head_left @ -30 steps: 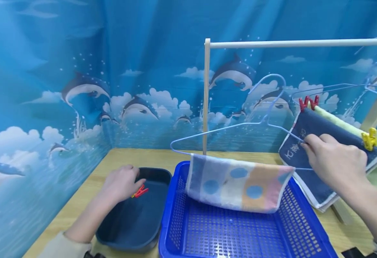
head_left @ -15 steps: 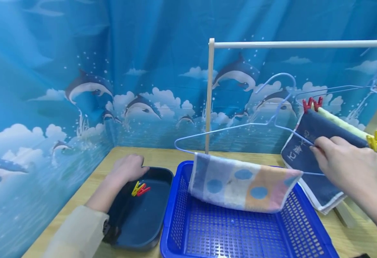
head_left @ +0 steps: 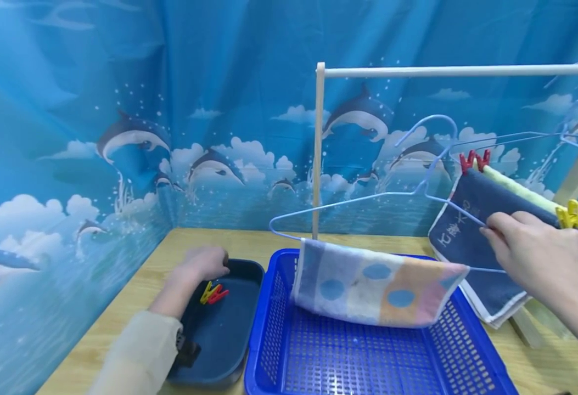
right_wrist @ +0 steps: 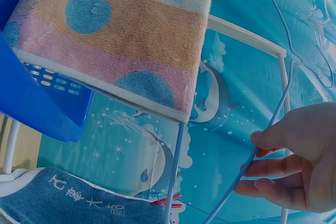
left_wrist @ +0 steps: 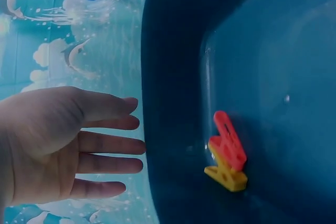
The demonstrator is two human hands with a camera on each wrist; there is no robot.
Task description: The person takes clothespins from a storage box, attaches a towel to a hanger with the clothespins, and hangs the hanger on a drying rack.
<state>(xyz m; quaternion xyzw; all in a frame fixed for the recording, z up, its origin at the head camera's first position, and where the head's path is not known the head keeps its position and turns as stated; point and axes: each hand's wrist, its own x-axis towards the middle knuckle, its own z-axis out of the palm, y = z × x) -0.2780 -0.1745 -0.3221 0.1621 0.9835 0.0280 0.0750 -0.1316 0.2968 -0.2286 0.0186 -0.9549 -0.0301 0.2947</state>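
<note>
The blue basket stands under the hanger and just right of the tray; at far right hangs the navy towel, its pale characters too small and blurred to read surely, while the dotted towel drapes over the hanger's bar. The right hand pinches the hanger's wire; the left hand, fingers straight and holding nothing, is by the tray's rim, near the red clip and yellow clip lying together inside.

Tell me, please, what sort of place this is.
Probably an indoor tabletop laundry-drying setup: a towel on a hanger, a rack, and a dolphin-print curtain as backdrop.
</note>
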